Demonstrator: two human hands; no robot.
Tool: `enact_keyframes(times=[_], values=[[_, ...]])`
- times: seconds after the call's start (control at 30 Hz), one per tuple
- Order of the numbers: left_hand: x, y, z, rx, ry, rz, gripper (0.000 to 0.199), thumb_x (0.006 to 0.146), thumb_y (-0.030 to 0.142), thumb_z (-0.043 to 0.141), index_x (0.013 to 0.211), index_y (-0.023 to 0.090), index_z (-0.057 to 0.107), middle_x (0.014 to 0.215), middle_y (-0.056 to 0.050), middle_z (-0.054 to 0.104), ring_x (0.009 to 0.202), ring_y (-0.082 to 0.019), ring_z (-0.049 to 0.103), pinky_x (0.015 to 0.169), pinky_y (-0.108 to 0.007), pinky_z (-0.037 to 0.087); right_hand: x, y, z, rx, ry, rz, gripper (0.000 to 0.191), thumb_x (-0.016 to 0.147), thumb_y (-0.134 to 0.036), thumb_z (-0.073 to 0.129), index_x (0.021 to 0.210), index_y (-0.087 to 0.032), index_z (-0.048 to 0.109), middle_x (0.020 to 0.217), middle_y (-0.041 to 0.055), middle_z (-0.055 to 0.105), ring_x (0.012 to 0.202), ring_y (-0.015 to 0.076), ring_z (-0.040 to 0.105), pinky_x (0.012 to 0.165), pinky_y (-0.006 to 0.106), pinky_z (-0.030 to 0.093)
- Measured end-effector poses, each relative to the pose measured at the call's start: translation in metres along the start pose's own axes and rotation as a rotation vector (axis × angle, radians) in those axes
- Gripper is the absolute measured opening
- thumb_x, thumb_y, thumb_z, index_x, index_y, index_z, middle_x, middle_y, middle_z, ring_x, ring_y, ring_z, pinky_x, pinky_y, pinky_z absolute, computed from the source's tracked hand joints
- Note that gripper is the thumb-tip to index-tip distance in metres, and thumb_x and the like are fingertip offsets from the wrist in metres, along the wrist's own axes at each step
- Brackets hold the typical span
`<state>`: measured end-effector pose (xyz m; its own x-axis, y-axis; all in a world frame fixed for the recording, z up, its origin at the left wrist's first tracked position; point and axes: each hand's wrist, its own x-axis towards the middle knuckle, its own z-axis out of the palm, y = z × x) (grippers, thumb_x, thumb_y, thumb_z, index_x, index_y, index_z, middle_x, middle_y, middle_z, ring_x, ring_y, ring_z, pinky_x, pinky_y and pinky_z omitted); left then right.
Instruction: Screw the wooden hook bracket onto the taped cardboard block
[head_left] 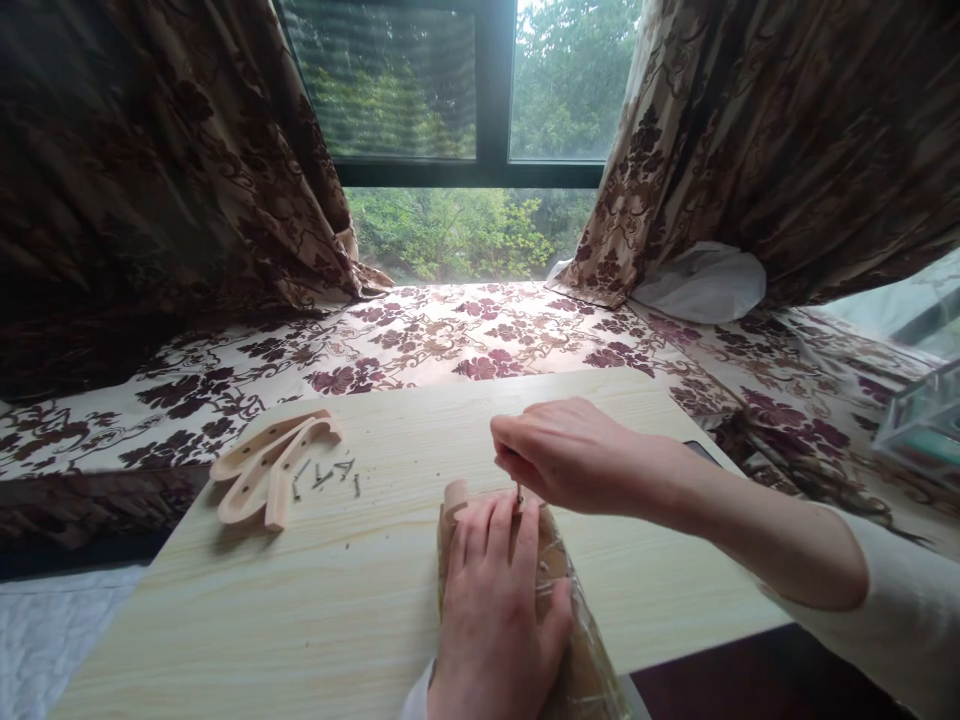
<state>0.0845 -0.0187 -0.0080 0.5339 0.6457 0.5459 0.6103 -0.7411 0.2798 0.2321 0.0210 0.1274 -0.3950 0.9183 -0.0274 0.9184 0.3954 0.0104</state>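
Note:
My left hand lies with spread fingers on a brown, tape-wrapped block, its fingertips against a light wooden piece at the block's far end. Above it, my right hand is closed in a fist round a tool whose handle is hidden. The thin metal shaft points straight down onto the wooden piece, between the left fingers. Several curved wooden pieces with holes rest at the table's left, beside several loose screws.
The pale wooden table stands before a ledge with flowered cloth. A dark flat object is partly hidden behind the right forearm. A clear plastic box stands far right.

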Motion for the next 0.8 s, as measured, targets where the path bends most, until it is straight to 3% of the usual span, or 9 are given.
enact_keyframes(times=[0.17, 0.4, 0.63, 0.8], values=[[-0.001, -0.002, -0.001, 0.062, -0.038, 0.05, 0.059, 0.077, 0.028, 0.059, 0.132, 0.01, 0.046, 0.134, -0.016, 0.048, 0.125, -0.032, 0.039, 0.104, -0.053, 0.034, 0.003, 0.003, 0.002, -0.075, -0.001, 0.135, 0.023, 0.094, -0.034, 0.04, 0.087, -0.017, 0.055, 0.07, 0.0058, 0.067, 0.055, 0.0148, 0.054, 0.049, 0.029, 0.016], [-0.001, 0.001, 0.002, -0.026, 0.01, -0.026, 0.053, 0.08, 0.033, 0.056, 0.129, 0.015, 0.051, 0.133, -0.012, 0.051, 0.125, -0.03, 0.04, 0.107, -0.051, 0.031, -0.005, 0.005, -0.012, 0.011, -0.005, -0.081, 0.015, 0.089, -0.022, 0.046, 0.077, -0.02, 0.056, 0.074, 0.003, 0.066, 0.063, 0.0137, 0.052, 0.052, 0.027, 0.021], [0.001, -0.001, 0.001, -0.033, -0.037, -0.022, 0.056, 0.079, 0.031, 0.058, 0.131, 0.015, 0.049, 0.135, -0.012, 0.049, 0.126, -0.03, 0.039, 0.108, -0.051, 0.03, -0.002, 0.005, 0.006, -0.05, 0.072, 0.048, 0.023, 0.093, -0.029, 0.04, 0.08, -0.018, 0.056, 0.065, 0.0032, 0.064, 0.051, 0.0123, 0.045, 0.049, 0.029, 0.016], [-0.002, 0.001, 0.001, -0.031, -0.01, -0.022, 0.054, 0.08, 0.034, 0.059, 0.129, 0.014, 0.051, 0.133, -0.013, 0.05, 0.125, -0.031, 0.04, 0.108, -0.052, 0.029, -0.001, 0.005, -0.005, -0.027, 0.027, 0.003, 0.021, 0.09, -0.034, 0.047, 0.084, -0.018, 0.059, 0.07, 0.0038, 0.068, 0.054, 0.0128, 0.049, 0.049, 0.027, 0.017]])
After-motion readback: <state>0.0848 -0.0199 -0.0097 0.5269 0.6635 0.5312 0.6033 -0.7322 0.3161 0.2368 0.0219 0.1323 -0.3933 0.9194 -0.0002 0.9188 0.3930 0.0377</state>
